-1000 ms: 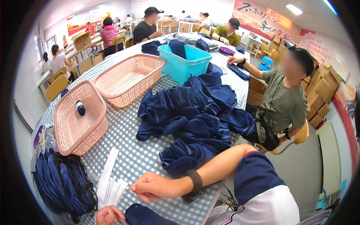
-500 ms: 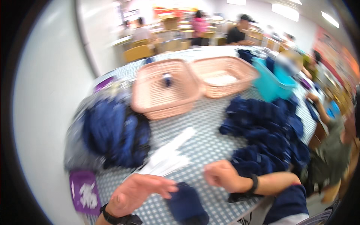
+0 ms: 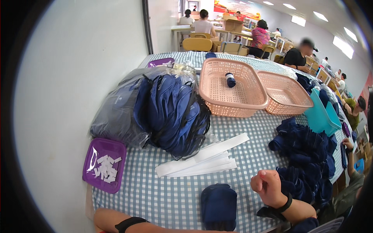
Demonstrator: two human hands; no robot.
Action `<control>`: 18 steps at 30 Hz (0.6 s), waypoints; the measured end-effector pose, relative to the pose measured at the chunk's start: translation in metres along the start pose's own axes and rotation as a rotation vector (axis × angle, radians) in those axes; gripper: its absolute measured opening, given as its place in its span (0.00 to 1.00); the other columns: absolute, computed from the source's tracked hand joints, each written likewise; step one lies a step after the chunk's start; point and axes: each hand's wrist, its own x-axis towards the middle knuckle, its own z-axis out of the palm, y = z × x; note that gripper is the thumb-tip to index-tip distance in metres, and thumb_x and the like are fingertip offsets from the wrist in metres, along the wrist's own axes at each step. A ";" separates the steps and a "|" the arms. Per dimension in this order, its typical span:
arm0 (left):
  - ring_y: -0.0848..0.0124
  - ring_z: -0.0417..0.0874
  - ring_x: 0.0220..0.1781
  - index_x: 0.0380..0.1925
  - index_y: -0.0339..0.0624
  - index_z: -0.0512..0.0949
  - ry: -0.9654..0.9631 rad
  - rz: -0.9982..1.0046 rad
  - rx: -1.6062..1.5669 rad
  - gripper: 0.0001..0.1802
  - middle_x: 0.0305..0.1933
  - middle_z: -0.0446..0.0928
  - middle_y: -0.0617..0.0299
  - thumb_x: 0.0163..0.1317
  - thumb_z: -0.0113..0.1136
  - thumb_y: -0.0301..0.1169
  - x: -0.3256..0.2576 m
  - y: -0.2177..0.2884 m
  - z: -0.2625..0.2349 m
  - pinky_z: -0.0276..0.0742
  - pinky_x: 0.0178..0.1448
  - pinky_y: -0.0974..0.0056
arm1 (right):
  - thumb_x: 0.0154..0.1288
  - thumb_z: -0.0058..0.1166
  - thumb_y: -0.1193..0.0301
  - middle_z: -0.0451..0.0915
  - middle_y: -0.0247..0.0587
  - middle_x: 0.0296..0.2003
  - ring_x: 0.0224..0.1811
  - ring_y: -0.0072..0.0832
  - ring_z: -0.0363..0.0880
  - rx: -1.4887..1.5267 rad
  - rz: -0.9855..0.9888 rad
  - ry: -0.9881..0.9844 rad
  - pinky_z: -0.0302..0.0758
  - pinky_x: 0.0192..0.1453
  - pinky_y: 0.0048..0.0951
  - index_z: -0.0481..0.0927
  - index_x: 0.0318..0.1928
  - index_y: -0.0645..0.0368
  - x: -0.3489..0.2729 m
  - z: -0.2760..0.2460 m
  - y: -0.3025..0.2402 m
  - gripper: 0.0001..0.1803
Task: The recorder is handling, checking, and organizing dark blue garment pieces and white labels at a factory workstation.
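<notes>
My right hand (image 3: 267,186) rests on the checked tablecloth (image 3: 163,194) as a closed fist with nothing in it; a black band sits on its wrist. Just left of it lies a folded navy cloth bundle (image 3: 218,206). My left forearm, with a black wristband (image 3: 130,224), lies along the lower edge. My left hand (image 3: 175,230) is mostly cut off there, beside the bundle, and its fingers do not show. A stack of long white paper strips (image 3: 202,159) lies beyond the bundle.
A purple tray (image 3: 101,153) of small white labels sits at the left, near the wall. Behind are a plastic bag of navy bags (image 3: 155,108), two pink baskets (image 3: 233,103), one holding a rolled navy item (image 3: 230,79), a teal bin (image 3: 322,116) and a navy garment pile (image 3: 307,147). Other people sit nearby.
The view has swung left toward the wall and bag pile. My left hand has dropped from over the navy bundle to the lower edge. My right hand has curled into a fist.
</notes>
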 end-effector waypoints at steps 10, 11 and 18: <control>0.41 0.70 0.65 0.53 0.23 0.71 -0.107 -0.144 0.393 0.44 0.59 0.71 0.30 0.68 0.40 0.63 0.015 0.031 -0.018 0.65 0.64 0.41 | 0.72 0.44 0.58 0.68 0.32 0.13 0.14 0.17 0.59 -0.073 0.098 -0.002 0.52 0.20 0.22 0.73 0.16 0.60 -0.004 -0.001 -0.004 0.28; 0.41 0.70 0.65 0.52 0.24 0.72 -0.125 -0.151 0.432 0.43 0.58 0.71 0.30 0.68 0.40 0.62 0.018 0.033 -0.019 0.66 0.64 0.41 | 0.72 0.44 0.58 0.67 0.32 0.13 0.14 0.17 0.60 -0.068 0.108 0.002 0.53 0.20 0.21 0.74 0.16 0.60 -0.003 0.000 -0.005 0.28; 0.43 0.74 0.62 0.46 0.27 0.77 -0.239 -0.164 0.672 0.37 0.54 0.76 0.34 0.71 0.41 0.57 0.026 0.044 -0.021 0.68 0.61 0.42 | 0.75 0.42 0.63 0.67 0.35 0.16 0.17 0.19 0.58 -0.056 0.144 -0.019 0.52 0.22 0.23 0.72 0.19 0.62 -0.006 0.004 -0.012 0.26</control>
